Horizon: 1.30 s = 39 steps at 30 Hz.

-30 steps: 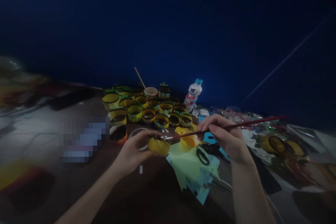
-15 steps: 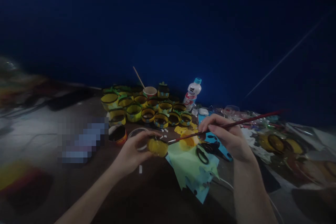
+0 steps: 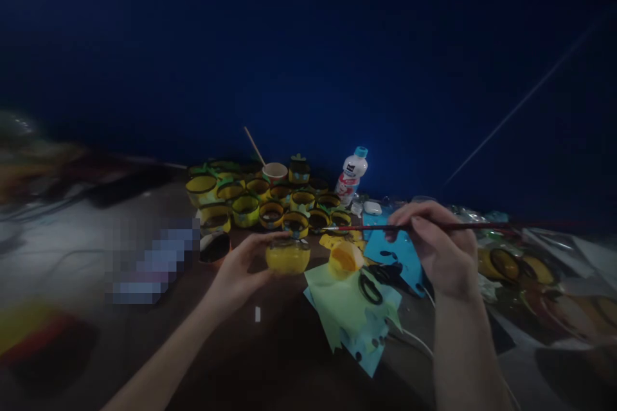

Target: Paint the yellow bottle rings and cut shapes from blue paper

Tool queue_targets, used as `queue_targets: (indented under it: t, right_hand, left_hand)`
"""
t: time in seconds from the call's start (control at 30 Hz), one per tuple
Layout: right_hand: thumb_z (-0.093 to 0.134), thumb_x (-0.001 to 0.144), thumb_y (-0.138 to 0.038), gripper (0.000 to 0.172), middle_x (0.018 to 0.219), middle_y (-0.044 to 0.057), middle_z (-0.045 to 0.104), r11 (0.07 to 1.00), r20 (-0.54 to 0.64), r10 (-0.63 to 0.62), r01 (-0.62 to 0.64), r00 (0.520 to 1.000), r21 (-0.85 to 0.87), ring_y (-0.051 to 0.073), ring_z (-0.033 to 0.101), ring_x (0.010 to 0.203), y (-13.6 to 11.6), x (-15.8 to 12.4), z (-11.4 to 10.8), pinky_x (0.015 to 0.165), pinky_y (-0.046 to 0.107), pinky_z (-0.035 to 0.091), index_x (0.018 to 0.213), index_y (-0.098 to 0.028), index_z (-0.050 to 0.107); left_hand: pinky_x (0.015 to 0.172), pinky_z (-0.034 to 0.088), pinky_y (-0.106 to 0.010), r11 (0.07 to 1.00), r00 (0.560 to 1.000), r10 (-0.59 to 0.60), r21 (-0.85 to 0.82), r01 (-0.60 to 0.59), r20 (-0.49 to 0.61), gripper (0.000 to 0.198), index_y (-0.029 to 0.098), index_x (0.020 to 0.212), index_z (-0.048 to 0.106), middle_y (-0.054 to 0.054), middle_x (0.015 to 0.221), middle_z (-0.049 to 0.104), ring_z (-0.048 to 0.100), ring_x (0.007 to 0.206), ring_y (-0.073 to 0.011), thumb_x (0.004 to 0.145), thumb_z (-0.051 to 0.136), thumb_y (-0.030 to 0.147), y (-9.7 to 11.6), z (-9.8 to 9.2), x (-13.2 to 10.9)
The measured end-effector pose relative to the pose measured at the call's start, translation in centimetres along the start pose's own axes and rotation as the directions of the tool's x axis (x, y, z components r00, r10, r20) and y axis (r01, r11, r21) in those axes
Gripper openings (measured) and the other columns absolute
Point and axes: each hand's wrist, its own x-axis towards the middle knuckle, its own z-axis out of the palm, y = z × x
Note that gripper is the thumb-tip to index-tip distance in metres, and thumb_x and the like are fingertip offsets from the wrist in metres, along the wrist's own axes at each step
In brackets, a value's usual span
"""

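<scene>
My left hand (image 3: 243, 270) grips a small yellow cup (image 3: 288, 257) between thumb and fingers, above the dark table (image 3: 226, 359). In my right hand (image 3: 436, 241) a thin red-handled paintbrush (image 3: 359, 228) lies almost level, its tip pointing left. The tip is apart from the cup, up and to its right. Below the brush rests a yellow-orange paint container (image 3: 346, 259). Beside it lie black-handled scissors (image 3: 370, 288) on pale green paper (image 3: 347, 298), with blue paper (image 3: 372, 350) partly underneath.
Several yellow cups with dark rims (image 3: 245, 210) stand in rows at the back. Behind them is a paper cup (image 3: 275, 171) with a stick. A white bottle with a blue cap (image 3: 353, 170) stands to their right. Clear plastic and yellow rings (image 3: 504, 263) lie at far right.
The brush has left the yellow cup, moving up and right, and now lies more level. My left hand has turned the cup more upright.
</scene>
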Motion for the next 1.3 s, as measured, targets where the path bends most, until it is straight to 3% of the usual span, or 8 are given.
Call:
queue_targets:
  t: [0.07,0.3,0.57,0.67,0.83,1.1,1.3]
  right_hand:
    - [0.051,0.084,-0.021,0.016,0.074,0.003,0.062,0.998,0.034,-0.033,0.031,0.999,0.057,0.016,0.059,0.063,-0.3,-0.2,0.7,0.056,0.029,0.048,0.077,-0.020,0.065]
    - [0.050,0.087,-0.021,0.015,0.076,0.003,0.063,0.993,0.219,0.078,-0.097,0.973,0.074,0.016,0.062,0.069,-0.4,-0.5,2.3,0.062,0.029,0.050,0.084,-0.022,0.065]
    - [0.050,0.086,-0.022,0.017,0.070,0.001,0.059,0.986,0.185,0.153,-0.138,0.971,-0.091,0.014,0.058,0.065,-0.2,-0.2,0.6,0.059,0.025,0.047,0.077,-0.019,0.063]
    - [0.049,0.086,-0.022,0.018,0.065,0.000,0.056,0.973,0.168,0.190,-0.163,0.967,-0.161,0.013,0.056,0.060,0.0,-0.2,0.1,0.056,0.024,0.045,0.074,-0.018,0.062]
    - [0.049,0.087,-0.025,0.019,0.069,0.001,0.057,0.989,0.134,0.140,-0.130,0.981,-0.075,0.014,0.057,0.061,-0.1,-0.4,0.4,0.056,0.025,0.046,0.075,-0.019,0.063]
    - [0.052,0.086,-0.027,0.019,0.065,0.001,0.060,0.987,0.169,0.151,-0.157,0.974,0.022,0.014,0.059,0.056,-0.1,-0.4,0.9,0.051,0.026,0.047,0.074,-0.018,0.064]
    - [0.051,0.086,-0.024,0.019,0.066,0.002,0.061,0.993,0.128,0.103,-0.109,0.986,0.040,0.013,0.060,0.056,0.1,-0.3,1.3,0.051,0.025,0.049,0.075,-0.018,0.065]
  left_hand:
    - [0.092,0.045,-0.039,1.000,1.000,-0.018,0.009,0.018,0.015,0.044,0.022,0.106,0.059,-0.008,0.120,0.059,0.050,0.115,-0.0274,0.064,0.073,0.019,-0.1,0.0,0.1]
    - [0.093,0.043,-0.036,1.000,0.998,0.007,0.010,-0.008,0.054,0.043,0.022,0.107,0.059,-0.008,0.117,0.060,0.052,0.112,-0.0251,0.066,0.071,0.015,-0.2,-0.2,0.0]
    - [0.086,0.048,-0.035,0.993,0.998,-0.035,-0.115,0.040,0.043,0.042,0.020,0.101,0.060,-0.008,0.110,0.063,0.056,0.106,-0.0255,0.062,0.073,0.015,-0.5,-0.1,0.2]
    - [0.083,0.049,-0.034,0.977,0.996,-0.091,-0.197,0.085,-0.021,0.045,0.021,0.098,0.061,-0.007,0.107,0.065,0.057,0.104,-0.0260,0.056,0.077,0.016,-0.8,-0.3,0.2]
    - [0.076,0.049,-0.029,0.913,0.960,-0.262,-0.348,0.212,-0.103,0.054,0.020,0.098,0.061,-0.005,0.098,0.067,0.061,0.093,-0.0236,0.049,0.082,0.023,-1.3,-0.5,0.2]
    - [0.070,0.050,-0.027,0.843,0.922,-0.381,-0.436,0.316,-0.069,0.055,0.018,0.099,0.062,-0.006,0.095,0.067,0.062,0.091,-0.0245,0.051,0.078,0.042,-0.7,0.4,0.4]
    - [0.074,0.049,-0.027,0.798,0.902,-0.426,-0.499,0.338,-0.071,0.056,0.017,0.094,0.065,-0.007,0.095,0.067,0.061,0.092,-0.0235,0.045,0.082,0.039,-0.9,0.5,0.5]
